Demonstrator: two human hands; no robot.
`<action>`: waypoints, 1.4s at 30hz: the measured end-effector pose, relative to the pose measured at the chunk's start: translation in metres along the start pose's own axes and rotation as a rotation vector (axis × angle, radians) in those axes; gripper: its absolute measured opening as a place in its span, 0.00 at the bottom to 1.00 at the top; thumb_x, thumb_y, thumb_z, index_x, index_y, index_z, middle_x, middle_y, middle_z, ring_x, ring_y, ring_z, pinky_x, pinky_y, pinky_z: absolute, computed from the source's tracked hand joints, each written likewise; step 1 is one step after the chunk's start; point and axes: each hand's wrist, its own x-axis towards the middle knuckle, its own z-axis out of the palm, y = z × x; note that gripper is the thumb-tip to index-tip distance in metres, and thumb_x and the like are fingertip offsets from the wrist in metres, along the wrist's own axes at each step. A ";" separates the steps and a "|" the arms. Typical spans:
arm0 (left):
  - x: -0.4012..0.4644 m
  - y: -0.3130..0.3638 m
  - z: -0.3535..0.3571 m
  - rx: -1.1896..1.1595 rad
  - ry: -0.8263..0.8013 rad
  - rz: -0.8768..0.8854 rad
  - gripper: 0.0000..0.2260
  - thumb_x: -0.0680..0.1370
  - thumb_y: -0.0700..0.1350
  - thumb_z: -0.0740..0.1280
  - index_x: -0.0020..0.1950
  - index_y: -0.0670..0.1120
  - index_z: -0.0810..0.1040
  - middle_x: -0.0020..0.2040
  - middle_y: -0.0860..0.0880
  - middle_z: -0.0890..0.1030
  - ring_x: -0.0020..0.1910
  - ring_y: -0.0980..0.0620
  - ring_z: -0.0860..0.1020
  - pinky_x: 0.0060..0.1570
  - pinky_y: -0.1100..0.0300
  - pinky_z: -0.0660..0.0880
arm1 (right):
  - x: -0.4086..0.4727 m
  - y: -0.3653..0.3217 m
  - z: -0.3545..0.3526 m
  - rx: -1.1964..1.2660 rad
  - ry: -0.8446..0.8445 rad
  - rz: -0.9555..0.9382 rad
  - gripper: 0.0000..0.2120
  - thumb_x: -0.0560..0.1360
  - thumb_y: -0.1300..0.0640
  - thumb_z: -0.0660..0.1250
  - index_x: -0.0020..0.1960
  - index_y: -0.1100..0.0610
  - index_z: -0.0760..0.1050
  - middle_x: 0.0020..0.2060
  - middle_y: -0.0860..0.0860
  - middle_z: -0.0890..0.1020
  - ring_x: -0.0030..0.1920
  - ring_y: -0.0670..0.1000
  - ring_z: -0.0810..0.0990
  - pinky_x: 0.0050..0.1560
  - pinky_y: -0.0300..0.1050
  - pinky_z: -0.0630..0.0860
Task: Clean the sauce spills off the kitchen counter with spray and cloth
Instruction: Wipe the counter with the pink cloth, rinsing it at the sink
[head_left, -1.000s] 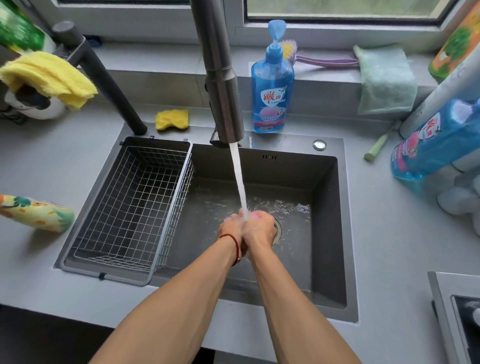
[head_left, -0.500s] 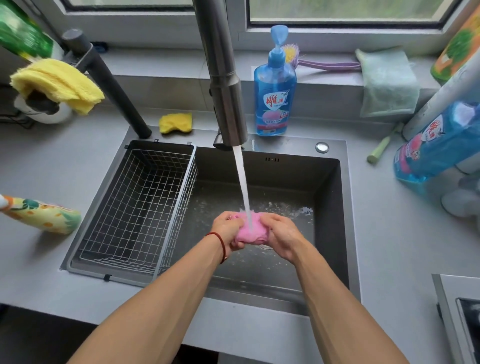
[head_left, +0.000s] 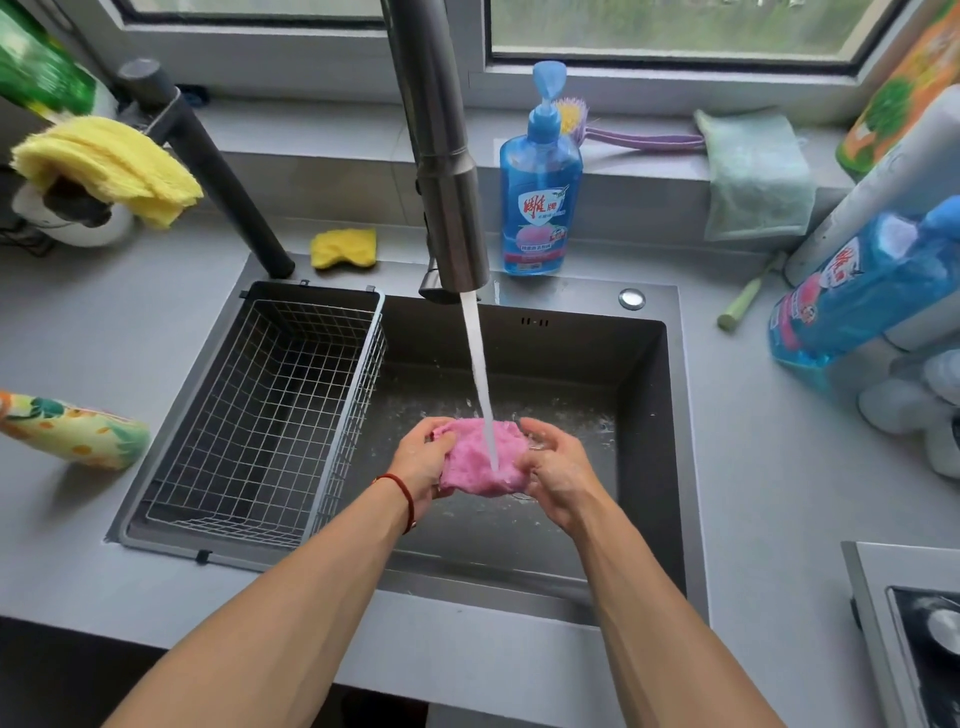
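Observation:
A wet pink cloth is held bunched over the dark sink, right under the stream running from the steel tap. My left hand grips its left side with curled fingers. My right hand grips its right side, fingers bent round the edge. A patterned spray bottle lies on its side on the grey counter at the left.
A wire basket fills the sink's left half. Behind the sink stand a blue soap pump bottle and a yellow sponge. A larger blue bottle is at the right, a stove corner lower right.
My hands were pressed together under the water a second ago; they have since drawn apart and the pink cloth now shows spread wider between them.

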 end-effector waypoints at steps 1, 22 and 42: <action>0.000 -0.002 0.000 -0.014 0.001 -0.005 0.08 0.84 0.41 0.60 0.58 0.49 0.78 0.50 0.43 0.84 0.39 0.48 0.80 0.30 0.59 0.75 | 0.000 -0.004 0.000 -0.016 0.000 -0.013 0.28 0.74 0.81 0.60 0.70 0.61 0.74 0.62 0.58 0.78 0.57 0.60 0.84 0.41 0.50 0.84; -0.004 0.026 0.009 -0.061 0.030 0.032 0.09 0.86 0.42 0.57 0.59 0.44 0.76 0.50 0.40 0.81 0.35 0.49 0.76 0.28 0.61 0.70 | 0.017 -0.021 0.008 0.037 0.076 -0.011 0.17 0.79 0.76 0.61 0.65 0.68 0.76 0.57 0.66 0.82 0.49 0.59 0.86 0.50 0.53 0.85; -0.019 0.015 0.015 -0.032 -0.047 -0.078 0.10 0.84 0.51 0.60 0.58 0.46 0.76 0.48 0.42 0.81 0.33 0.51 0.75 0.29 0.61 0.70 | 0.009 0.015 0.027 0.250 0.082 0.069 0.11 0.82 0.56 0.66 0.56 0.62 0.81 0.42 0.61 0.84 0.23 0.47 0.71 0.18 0.37 0.68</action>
